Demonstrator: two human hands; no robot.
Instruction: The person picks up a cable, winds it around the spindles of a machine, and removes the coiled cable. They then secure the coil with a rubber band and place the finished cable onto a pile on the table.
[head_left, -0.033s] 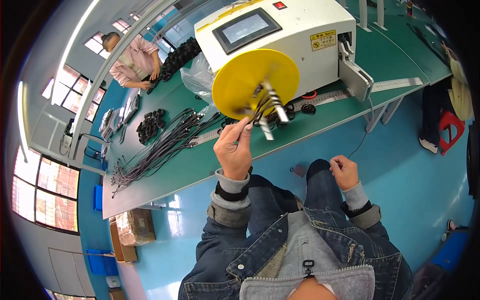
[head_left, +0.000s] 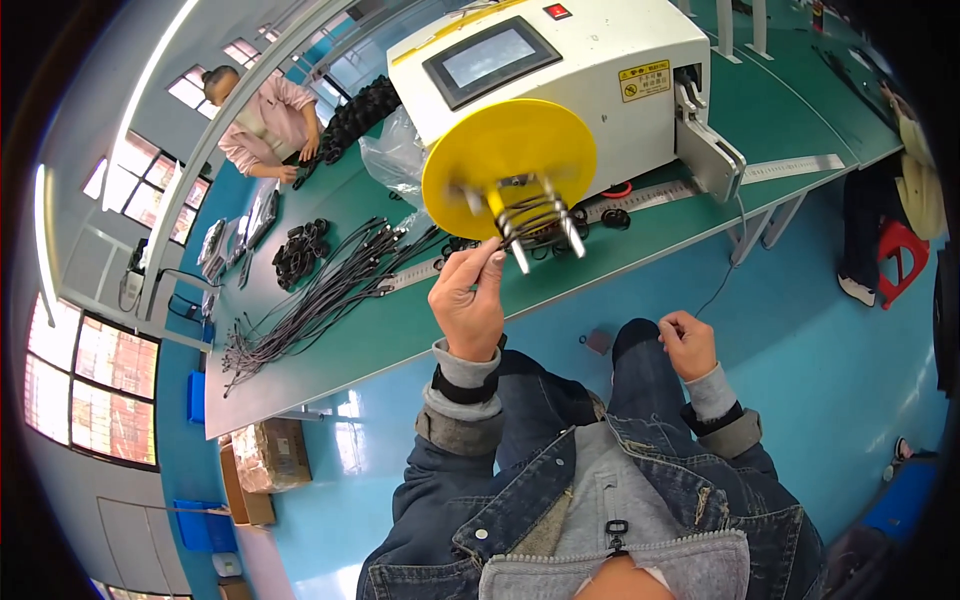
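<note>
My left hand (head_left: pixel 468 298) is closed in a pinch on a black cable (head_left: pixel 527 222), just in front of the winding machine (head_left: pixel 610 85). The cable lies in loops around the metal prongs (head_left: pixel 572 232), which stick out of a yellow disc (head_left: pixel 465 165). Disc and prongs are blurred by motion. Over my right knee, my right hand (head_left: pixel 690 345) is closed with its fingers curled; what they hold, if anything, is hidden. A thin cord (head_left: pixel 738 255) runs down from the bench towards that hand; I cannot tell whether they touch.
Straight black cables (head_left: pixel 320 290) lie bundled on the green bench (head_left: pixel 330 350), left of the disc. Beside them is a pile of coiled cables (head_left: pixel 300 250). A metal ruler (head_left: pixel 795 168) runs along the bench. Another person (head_left: pixel 268 120) works at the far left. Boxes (head_left: pixel 270 455) stand below.
The prongs have turned with the disc, and the cable loops around them look wider spread. Both my hands have stayed in nearly the same places.
</note>
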